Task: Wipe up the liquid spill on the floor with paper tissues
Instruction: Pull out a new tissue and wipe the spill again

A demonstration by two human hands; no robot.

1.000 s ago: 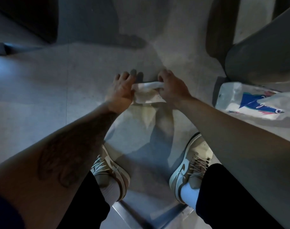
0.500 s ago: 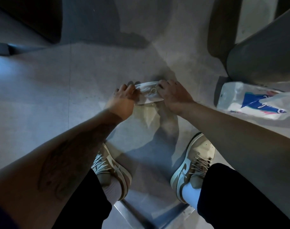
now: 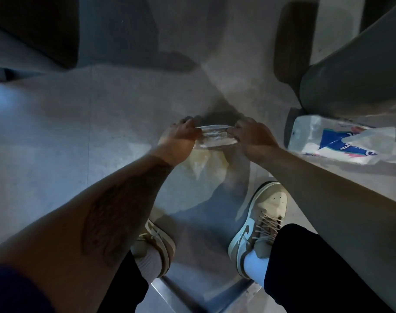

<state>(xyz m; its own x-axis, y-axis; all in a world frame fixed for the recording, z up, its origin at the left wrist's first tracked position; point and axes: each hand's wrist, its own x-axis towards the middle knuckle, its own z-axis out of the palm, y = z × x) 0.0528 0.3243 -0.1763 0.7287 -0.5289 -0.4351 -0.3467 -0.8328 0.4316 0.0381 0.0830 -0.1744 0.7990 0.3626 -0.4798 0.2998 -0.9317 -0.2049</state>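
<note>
Since a second earlier, the paper tissue [image 3: 216, 137] had been gathered from a broad flat sheet into a narrower, crumpled strip, and both of my hands had slid with it a little toward the right of the frame. It lay on the grey floor [image 3: 79, 132] just above the middle of the frame, stretched between my hands. My left hand [image 3: 181, 143] gripped its left end with curled fingers and thumb, and my right hand [image 3: 253, 138] pinched its right end the same way, knuckles up. The two hands were apart, with the strip spanning the gap. Just below the tissue in the frame, a pale, glossy wet patch [image 3: 201, 160] spread over the tiles toward my feet; its edges were hard to trace in the dim light. My left forearm, bearing a dark tattoo [image 3: 106, 220], ran up from the lower left corner, and my right forearm came in from the right edge. Below the hands, my two tan and cream laced shoes stood on the floor, the left shoe [image 3: 156, 242] partly hidden by my arm and the right shoe [image 3: 260, 218] lower right of centre, both with white socks and dark trouser legs. A clear plastic tissue pack [image 3: 341, 141] with blue and pink print lay at the right. A large grey rounded object [image 3: 350, 75] stood above the pack in the upper right.
</note>
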